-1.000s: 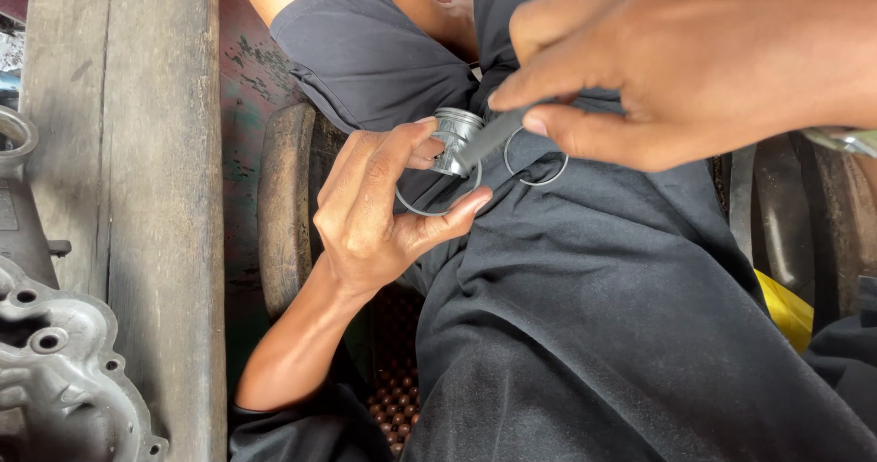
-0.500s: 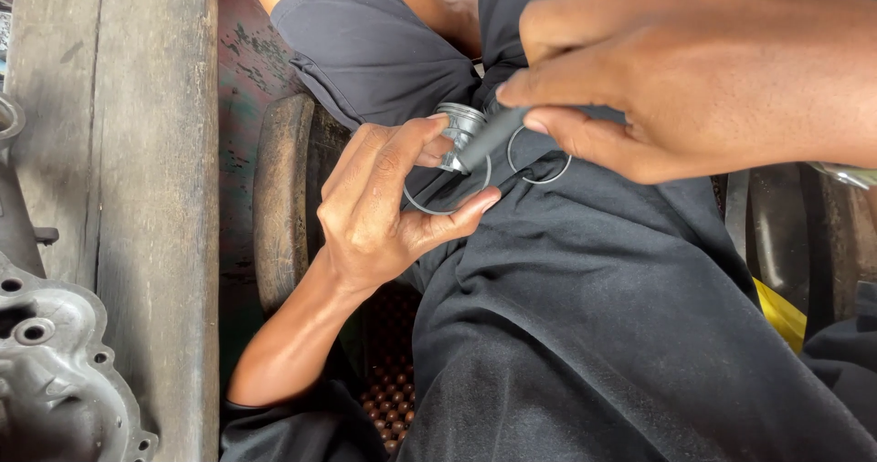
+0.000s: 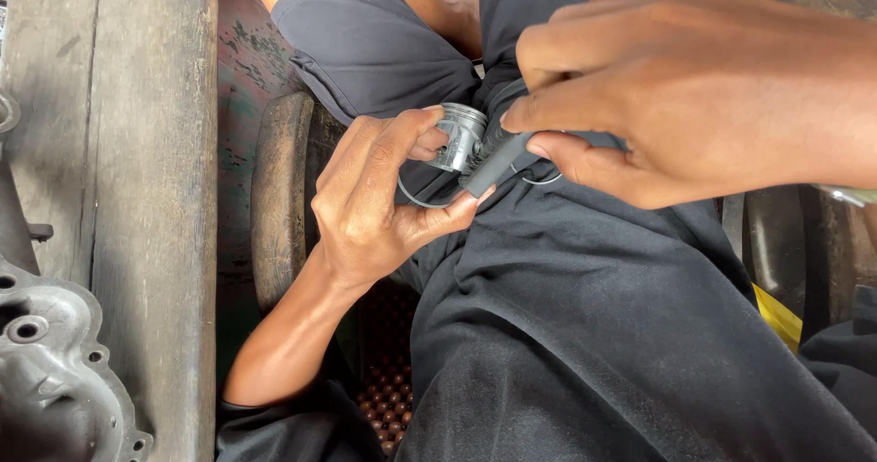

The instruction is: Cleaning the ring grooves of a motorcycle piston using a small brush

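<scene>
Two hands were busy over the person's lap, both working on one small metal piston point(image 3: 459, 136). The left hand point(image 3: 379, 202) was closed around it, thumb and fingers pinching its ribbed sides and holding it above the dark trousers point(image 3: 585, 334). The right hand point(image 3: 694, 83) was closed too, gripping a grey rod-like tool point(image 3: 498, 165) between thumb and forefinger, its tip pressed against the piston's side. One thin wire ring point(image 3: 422, 197) looped out below the piston, by the left thumb; a second loop seemed to show under the right hand, though I could not be sure it was separate.

To my eye the piston looked light for its bulk, rigid, smooth and probably a little oily, so likely to slip; the grooved band and the open skirt seemed the safest places to hold it. The ring looked springy and thin, easy to bend out of shape or snap if spread too far, and best handled at its ends.

Off to the left stood one worn wooden tabletop point(image 3: 137, 197), with one grey cast engine cover point(image 3: 55, 380) at its near corner.
</scene>
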